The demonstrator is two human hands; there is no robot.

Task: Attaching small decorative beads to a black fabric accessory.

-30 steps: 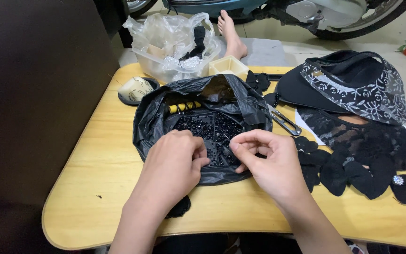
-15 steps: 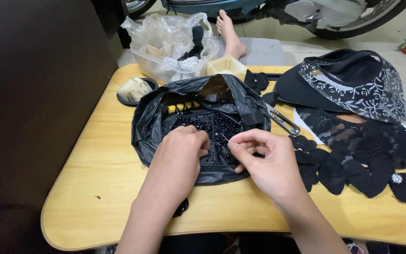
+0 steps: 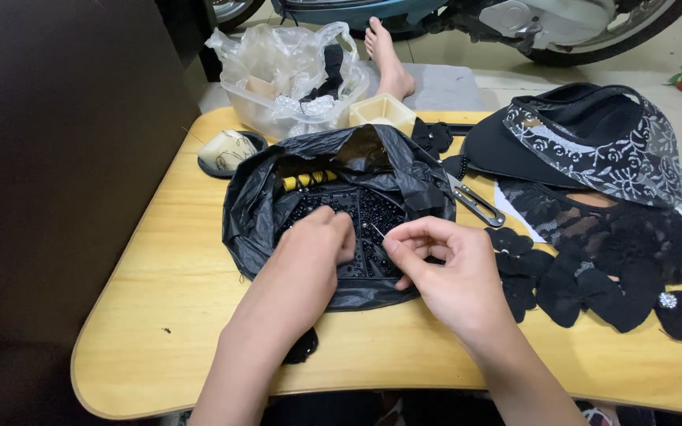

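A low wooden table fills the view, with a motorbike and someone's bare foot beyond its far edge. At centre, one black plastic bag lies opened around a divided tray of small black beads. One clear bag sits behind it, and one black lace-trimmed visor hat to the right, above about six black fabric bows. Compared with a second earlier, the left hand has slid forward onto the beads, fingers curled down; what they grip cannot be told. The right hand has barely moved, thumb and forefinger pinching one thin needle pointing at the beads. It suggests bead-picking continues.
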